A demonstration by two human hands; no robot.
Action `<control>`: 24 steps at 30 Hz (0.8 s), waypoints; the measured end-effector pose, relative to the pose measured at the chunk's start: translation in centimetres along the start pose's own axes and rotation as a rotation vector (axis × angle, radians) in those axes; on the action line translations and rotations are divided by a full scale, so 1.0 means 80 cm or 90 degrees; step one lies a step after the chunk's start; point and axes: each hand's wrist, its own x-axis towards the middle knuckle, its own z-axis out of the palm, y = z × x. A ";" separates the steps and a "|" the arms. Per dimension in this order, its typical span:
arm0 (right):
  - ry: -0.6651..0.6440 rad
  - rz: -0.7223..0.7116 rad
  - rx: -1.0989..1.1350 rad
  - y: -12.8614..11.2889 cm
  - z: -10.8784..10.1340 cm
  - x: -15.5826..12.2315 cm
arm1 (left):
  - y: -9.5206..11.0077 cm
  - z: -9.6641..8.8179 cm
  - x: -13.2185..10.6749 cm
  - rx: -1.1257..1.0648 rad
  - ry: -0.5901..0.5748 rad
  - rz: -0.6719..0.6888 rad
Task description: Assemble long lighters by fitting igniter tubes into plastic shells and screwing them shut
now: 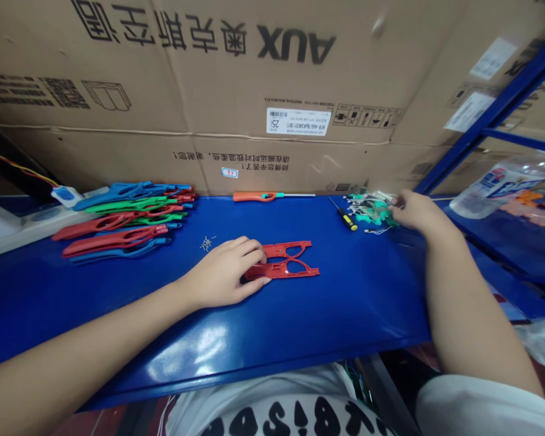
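Observation:
My left hand point(234, 272) is closed round the left part of a red lighter casing half point(279, 270), which lies on the blue table. Just beyond it is a second red casing half point(273, 250), partly under my fingers. Both have a loop-shaped opening towards the right. My right hand point(413, 211) reaches to a pile of small green and white parts with thin wires point(367, 209). Its fingers are curled at the pile's right edge, and what they pinch is hidden. A black and yellow screwdriver point(346, 219) lies just left of that pile.
Stacked blue, green and red lighter casings point(122, 221) lie at the left beside a white power strip point(36, 221). Small screws point(206, 243) sit near my left hand. An orange lighter point(254, 197) lies along the cardboard box point(200, 133). A plastic bottle point(495, 184) stands beyond a blue frame point(490, 115).

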 end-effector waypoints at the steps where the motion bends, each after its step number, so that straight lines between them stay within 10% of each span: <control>1: 0.013 0.003 0.012 -0.005 -0.002 -0.002 | 0.000 -0.003 0.000 0.002 -0.011 -0.008; 7: 0.086 -0.027 0.116 -0.045 -0.018 -0.013 | 0.001 -0.032 -0.006 0.016 -0.104 -0.040; 13: 0.124 -0.290 0.257 -0.102 -0.006 -0.036 | -0.001 -0.054 -0.018 0.007 -0.157 -0.061; 19: 0.039 -0.484 0.302 -0.174 0.018 -0.083 | 0.018 -0.052 -0.015 -0.046 0.147 -0.113; 24: -0.026 -0.584 0.347 -0.205 0.021 -0.115 | 0.032 -0.019 -0.011 -0.284 0.166 -0.156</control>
